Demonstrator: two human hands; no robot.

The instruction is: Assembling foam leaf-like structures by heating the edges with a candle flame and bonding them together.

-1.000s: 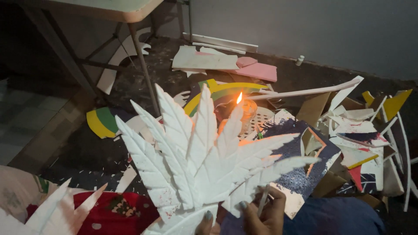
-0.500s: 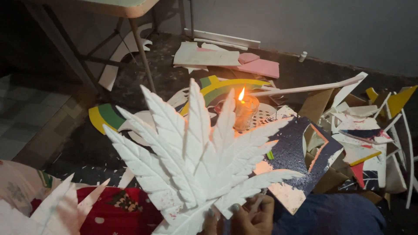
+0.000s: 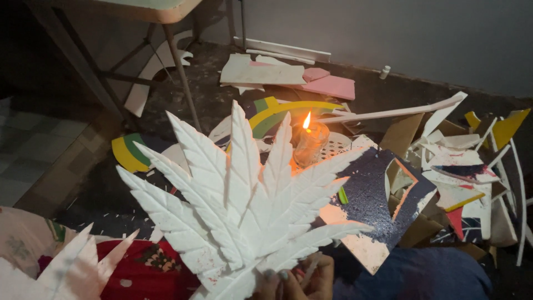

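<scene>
A large white foam leaf (image 3: 244,205) with serrated lobes is held upright in front of me, over the floor. My left hand (image 3: 271,283) grips its stem at the bottom edge of the view, fingers wrapped around the front. My right hand (image 3: 317,276) is right beside it, closed around a thin pale stick (image 3: 308,269) under the leaf's lower right lobe. Both hands are partly cut off by the frame. A lit candle in a glass (image 3: 309,143) burns on the floor just beyond the leaf's upper right tips.
Foam offcuts (image 3: 461,166) and coloured scraps litter the floor to the right. A dark glittery sheet (image 3: 377,194) lies beside the candle, pink and white boards (image 3: 327,86) beyond. A metal table leg (image 3: 180,72) stands left. Another white foam leaf (image 3: 66,266) and red fabric (image 3: 150,266) lie at the lower left.
The leaf has shifted a little down and left, so the candle flame now shows clear above its tips. My right hand has closed in toward the stem.
</scene>
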